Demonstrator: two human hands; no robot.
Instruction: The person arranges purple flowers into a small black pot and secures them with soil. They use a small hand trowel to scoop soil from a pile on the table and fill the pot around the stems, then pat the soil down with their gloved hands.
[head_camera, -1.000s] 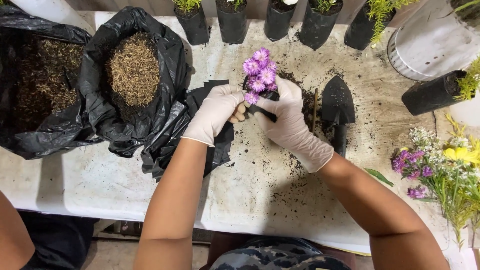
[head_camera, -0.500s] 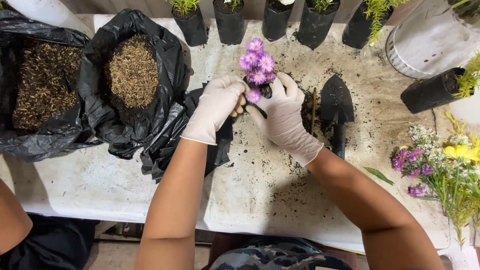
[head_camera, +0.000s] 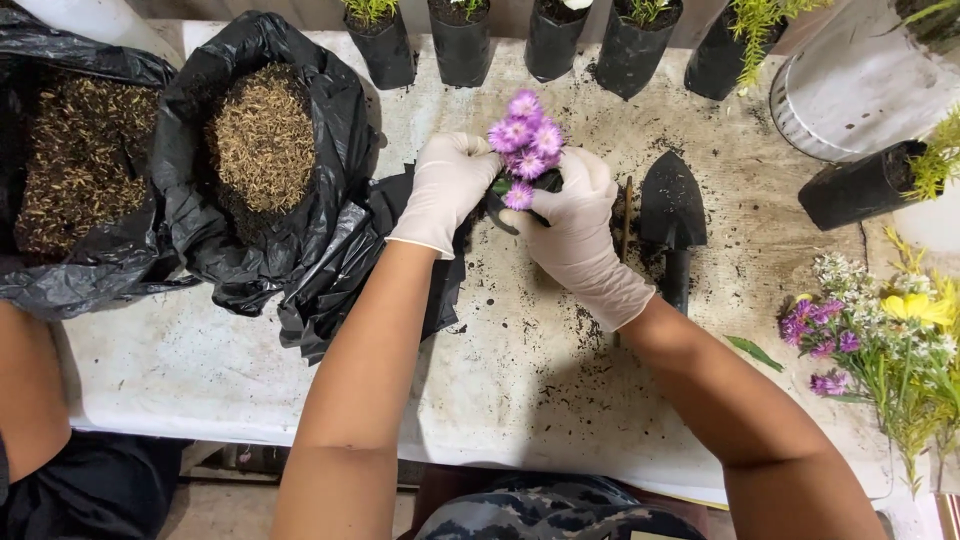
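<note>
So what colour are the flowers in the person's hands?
The flowers are purple-pink, held between both gloved hands; the head view shows them clearly.

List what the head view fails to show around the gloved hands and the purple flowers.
- Pot under the purple flowers: mostly covered by the left hand and right hand.
- Seedling bags: tops cut off by the upper edge.
- Trowel handle end: hidden behind the right forearm.

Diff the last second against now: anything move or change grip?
Barely. Both gloved hands, left hand and right hand, keep their grip around the small black pot of purple flowers; the cluster sits slightly higher on the table than before. The trowel, the soil bags and the loose flower bunch stayed put.
</note>
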